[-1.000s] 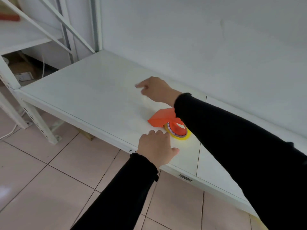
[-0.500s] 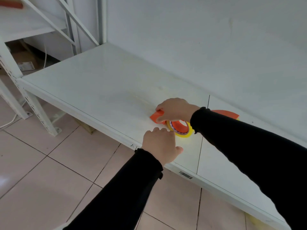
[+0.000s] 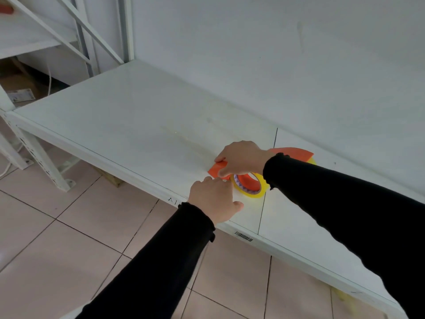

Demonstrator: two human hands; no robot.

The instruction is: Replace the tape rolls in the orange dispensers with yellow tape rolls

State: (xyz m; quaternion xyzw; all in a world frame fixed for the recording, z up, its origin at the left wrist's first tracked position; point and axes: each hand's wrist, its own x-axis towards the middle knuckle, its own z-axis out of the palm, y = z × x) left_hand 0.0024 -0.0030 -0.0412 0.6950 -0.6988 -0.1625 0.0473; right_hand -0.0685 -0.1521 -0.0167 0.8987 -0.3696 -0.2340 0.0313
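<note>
Orange plastic showed under the right hand [image 3: 241, 158], which lay on top of the orange tape dispenser [image 3: 218, 169] on the flat white metal shelf [image 3: 128, 125]. Its fingers were curled down and pinched on the front flap of the dispenser, thumb on the near side. A round yellow tape roll [image 3: 251, 186] sat in the dispenser, tilted up on its edge, just beside the right wrist. The left hand [image 3: 213, 201] rested near the front edge of the shelf, right next to the roll. Its fingers were close together and bent, with the thumb sticking out to the side; I could not tell if the fingertips touched the dispenser. A second orange dispenser [image 3: 292, 153] peeked out behind the right black sleeve [image 3: 345, 203], farther back on the shelf. Pink floor tiles [image 3: 69, 249] lay below the shelf.
</note>
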